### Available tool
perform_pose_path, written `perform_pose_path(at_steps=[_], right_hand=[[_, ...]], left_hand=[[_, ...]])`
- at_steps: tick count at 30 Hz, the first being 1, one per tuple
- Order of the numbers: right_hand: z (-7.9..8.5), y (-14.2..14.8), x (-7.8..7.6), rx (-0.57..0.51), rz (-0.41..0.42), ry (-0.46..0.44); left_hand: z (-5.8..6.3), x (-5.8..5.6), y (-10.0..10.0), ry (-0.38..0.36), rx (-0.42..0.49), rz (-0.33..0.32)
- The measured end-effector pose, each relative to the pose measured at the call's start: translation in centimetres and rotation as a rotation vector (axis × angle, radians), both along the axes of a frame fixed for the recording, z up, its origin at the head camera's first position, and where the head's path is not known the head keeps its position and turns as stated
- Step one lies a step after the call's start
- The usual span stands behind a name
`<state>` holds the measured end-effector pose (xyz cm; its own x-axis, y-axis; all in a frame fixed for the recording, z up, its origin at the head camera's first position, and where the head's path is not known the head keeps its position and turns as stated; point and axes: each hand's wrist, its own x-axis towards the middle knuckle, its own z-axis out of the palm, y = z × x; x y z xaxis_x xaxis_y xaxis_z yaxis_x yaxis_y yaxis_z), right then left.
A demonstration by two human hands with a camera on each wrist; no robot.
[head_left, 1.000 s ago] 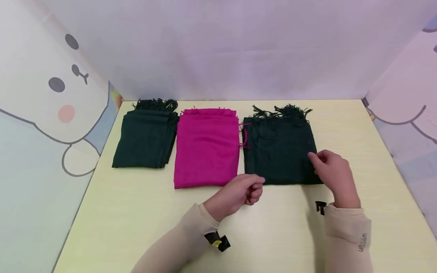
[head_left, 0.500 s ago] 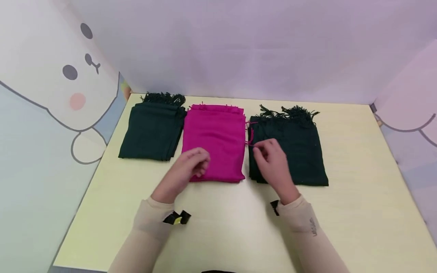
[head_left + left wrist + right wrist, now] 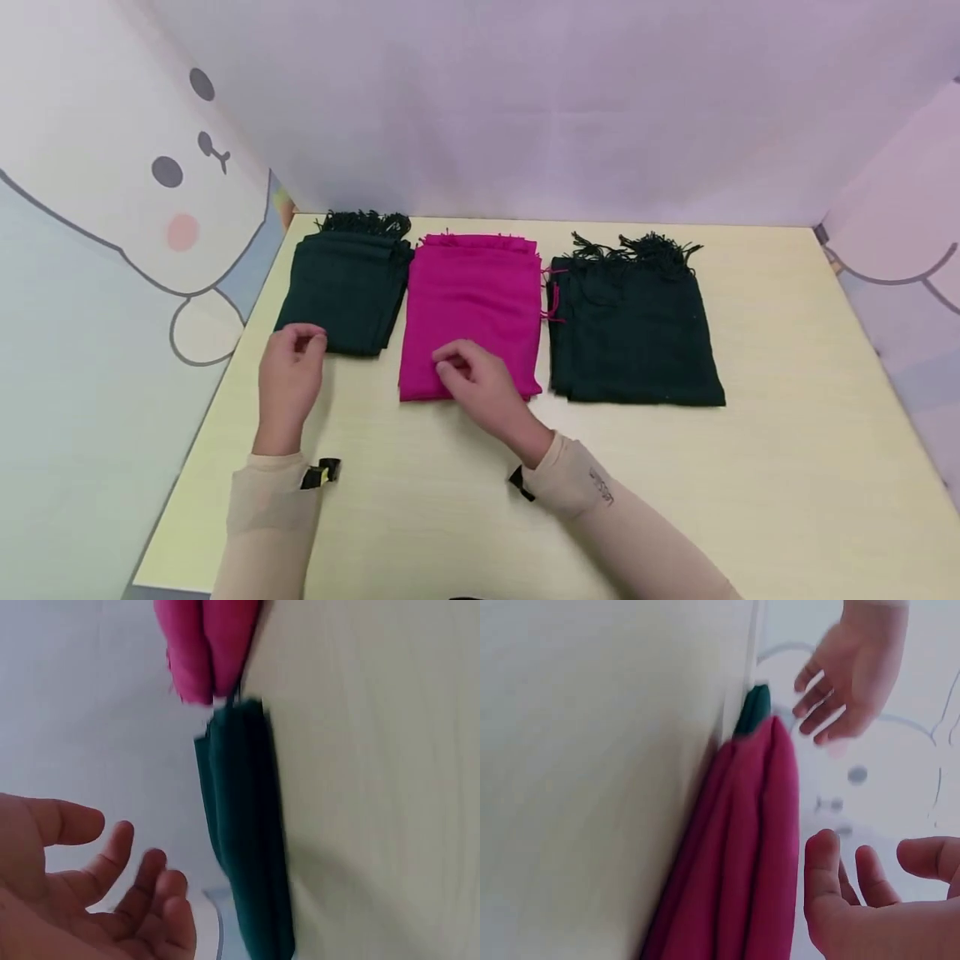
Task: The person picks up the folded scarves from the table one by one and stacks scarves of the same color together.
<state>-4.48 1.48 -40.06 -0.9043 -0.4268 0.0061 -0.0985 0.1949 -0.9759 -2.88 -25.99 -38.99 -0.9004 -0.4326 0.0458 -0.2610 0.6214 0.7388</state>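
Observation:
Three folded fringed cloths, like scarves, lie in a row. The left dark green scarf [image 3: 345, 283] has its fringe toward the wall. My left hand [image 3: 291, 375] hovers by its near left corner; the left wrist view shows loosely bent fingers, thumb apart, holding nothing. Over the near part of the magenta scarf [image 3: 472, 300] is my right hand [image 3: 487, 387], its fingers relaxed and apart from the cloth in the right wrist view. A wider dark green scarf [image 3: 637, 333] lies at the right, with some magenta fringe strands touching its left edge.
The scarves rest on a pale yellow table [image 3: 420, 500]. A pale fabric wall [image 3: 555, 108] rises behind its far edge. Printed side panels, one with a cartoon face [image 3: 180, 192], stand left and right.
Both hands have moved left: the left from the magenta scarf's near edge to the left green scarf, the right from the right green scarf to over the magenta one. The scarves keep their arrangement.

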Motion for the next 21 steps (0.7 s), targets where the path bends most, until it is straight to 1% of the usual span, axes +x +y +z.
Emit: perform_pose_path(at_steps=[2,5,7,9,10,12,14,15,17,19,21], right_hand=[[0.0,-1.0,0.0,-0.020,0.060,-0.091],[0.1,-2.4,-0.5,-0.074,0.146,-0.274],[0.0,-3.6,-1.0,-0.168,0.198,-0.427],[-0.2,-4.9,-1.3,-0.290,0.210,-0.595],[-0.3,-5.6,-1.4,-0.356,0.190,-0.672],[-0.4,-7.0,-1.6,-0.496,0.121,-0.804],[-0.3,-8.3,-1.7,-0.588,0.017,-0.880],[-0.2,-9.0,-1.7,-0.617,-0.035,-0.902],[0.1,-10.1,-1.8,-0.637,-0.114,-0.919],[0.4,-11.0,-2.0,-0.636,-0.176,-0.927],[0.6,-11.7,-2.1,-0.630,-0.220,-0.932]], left_hand=[[0.1,-0.3,-1.4,-0.032,-0.037,0.005],[0.5,-0.9,-3.6,-0.127,-0.081,0.000],[0.5,-1.3,-4.8,-0.213,-0.113,-0.010],[0.2,-1.7,-5.8,-0.293,-0.118,-0.016],[0.0,-1.9,-6.3,-0.329,-0.116,-0.024],[-0.5,-2.2,-7.0,-0.384,-0.096,-0.038],[-1.0,-2.4,-7.6,-0.410,-0.077,-0.038],[-1.1,-2.5,-7.8,-0.414,-0.075,-0.036],[-1.2,-2.6,-8.3,-0.417,-0.077,-0.031],[-1.1,-2.6,-8.6,-0.420,-0.081,-0.030],[-0.8,-2.7,-8.8,-0.430,-0.073,-0.039]])
